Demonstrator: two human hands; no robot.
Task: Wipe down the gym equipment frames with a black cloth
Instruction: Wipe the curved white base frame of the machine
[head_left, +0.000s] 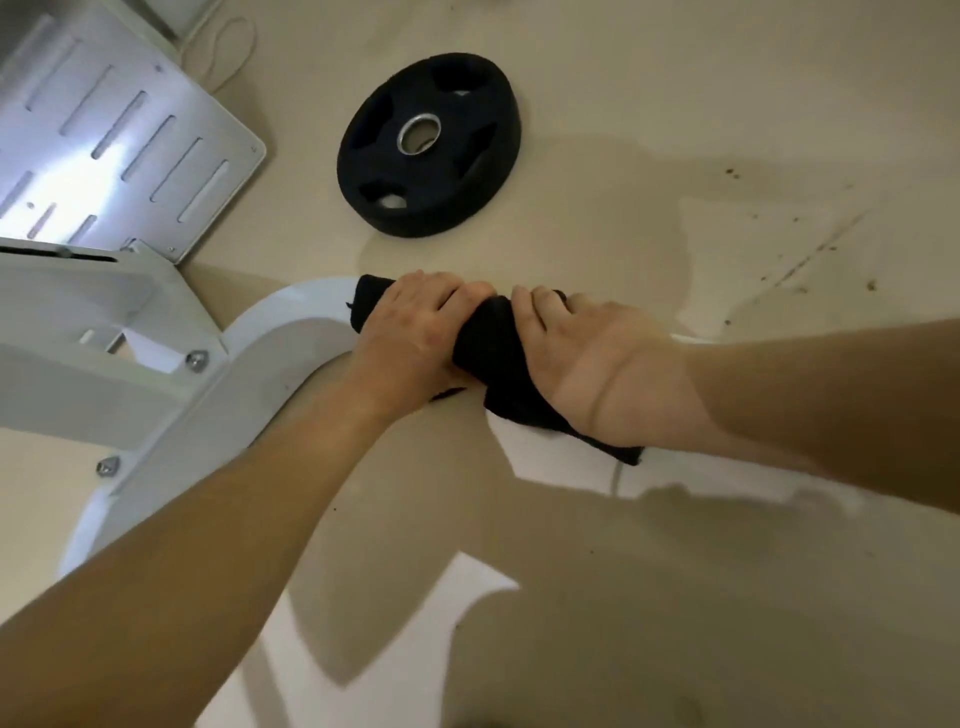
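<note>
Two grips on the cloth (493, 353), which is bunched over the frame (291, 332) tube. Left grip (415, 332) and right grip (597, 369) both curl round it, side by side. Tube axis here runs 9-to-3. Bare frame lies at 9 o'clock, left grip nearer, so the next stroke probably goes that way.

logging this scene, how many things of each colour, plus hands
black: 2, bunched black cloth and round black rubber weight plate
white: 2, curved white metal frame and slotted white metal plate
hands: 2, left hand and right hand
total: 6
</note>
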